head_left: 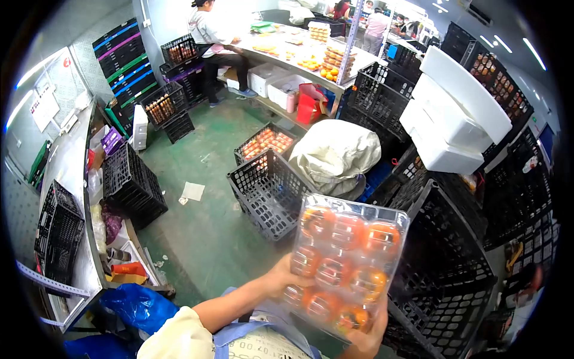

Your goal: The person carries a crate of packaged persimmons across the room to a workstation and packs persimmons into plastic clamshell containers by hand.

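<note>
Tilted up in front of me is a clear plastic fruit pack (332,270), with several round orange-red fruits in its moulded cups. What kind of fruit they are I cannot tell for sure. My left hand (286,277) grips the pack's left side, fingers partly behind it. At the lower right corner my right hand (369,336) is closed around the edge. Just beyond the pack stands a black plastic crate (269,194), bare slats showing inside. Behind that crate, a second crate (266,143) holds more packs of orange fruit.
A large black crate (439,281) stands close on my right, near white foam boxes (448,128). A cream sack (335,149) lies ahead. At the back, a person (212,48) sits beside a table (281,45) bearing fruit. A counter (63,161) runs along the left.
</note>
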A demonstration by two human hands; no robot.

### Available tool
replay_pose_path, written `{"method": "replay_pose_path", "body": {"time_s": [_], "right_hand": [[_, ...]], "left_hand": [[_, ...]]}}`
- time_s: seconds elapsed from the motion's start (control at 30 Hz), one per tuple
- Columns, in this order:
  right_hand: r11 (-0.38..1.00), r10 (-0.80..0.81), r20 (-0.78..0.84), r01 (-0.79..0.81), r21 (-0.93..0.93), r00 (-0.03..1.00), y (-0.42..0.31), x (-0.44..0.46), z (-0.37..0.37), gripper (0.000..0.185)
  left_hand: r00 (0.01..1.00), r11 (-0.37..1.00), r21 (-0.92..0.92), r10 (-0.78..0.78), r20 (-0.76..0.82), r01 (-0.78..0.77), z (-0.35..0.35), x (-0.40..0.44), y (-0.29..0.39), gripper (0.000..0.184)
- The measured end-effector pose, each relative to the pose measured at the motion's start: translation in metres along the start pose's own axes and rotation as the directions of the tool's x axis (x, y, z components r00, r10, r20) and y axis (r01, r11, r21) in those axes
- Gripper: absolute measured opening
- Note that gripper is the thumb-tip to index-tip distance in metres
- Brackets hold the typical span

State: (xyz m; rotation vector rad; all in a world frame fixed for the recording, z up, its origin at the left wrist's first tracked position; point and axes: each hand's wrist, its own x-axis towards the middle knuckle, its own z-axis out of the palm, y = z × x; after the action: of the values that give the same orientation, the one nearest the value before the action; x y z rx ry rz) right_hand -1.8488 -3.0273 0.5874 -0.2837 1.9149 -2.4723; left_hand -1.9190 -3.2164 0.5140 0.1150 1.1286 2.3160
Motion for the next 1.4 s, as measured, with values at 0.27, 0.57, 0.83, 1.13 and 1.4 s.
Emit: {"method": "replay_pose_path", "body": {"time_s": [0.27,0.57,0.83,1.13,1.4], "right_hand": [[0.956,0.267,0.135,-0.28,0.085,0.954,0.078,0.054,0.057,0.072],[0.88,0.383,0.279,-0.439,0.178,0.881,0.214,0.128,0.224,0.063],[0.914,0.385,0.426,-0.402,-0.053,0.819,0.265,0.194,0.331,0.069],[0.818,0.513,0.373,-0.572,0.063,0.773,0.327,0.311,0.402,0.054],[0.833,0.538,0.488,-0.523,-0.183,0.687,0.343,0.455,0.503,0.053]], "left_hand": [[0.923,0.966,0.197,0.222,-0.314,-0.166,-0.091,-0.046,0.04,0.047],[0.802,0.954,0.067,0.283,-0.526,-0.293,-0.252,-0.141,0.128,0.049],[0.674,0.966,0.104,0.241,-0.699,-0.237,-0.361,-0.176,0.176,0.036],[0.725,0.943,0.129,0.319,-0.611,-0.306,-0.486,-0.13,0.237,0.054],[0.691,0.944,0.006,0.247,-0.679,-0.33,-0.594,-0.099,0.343,0.051]]}}
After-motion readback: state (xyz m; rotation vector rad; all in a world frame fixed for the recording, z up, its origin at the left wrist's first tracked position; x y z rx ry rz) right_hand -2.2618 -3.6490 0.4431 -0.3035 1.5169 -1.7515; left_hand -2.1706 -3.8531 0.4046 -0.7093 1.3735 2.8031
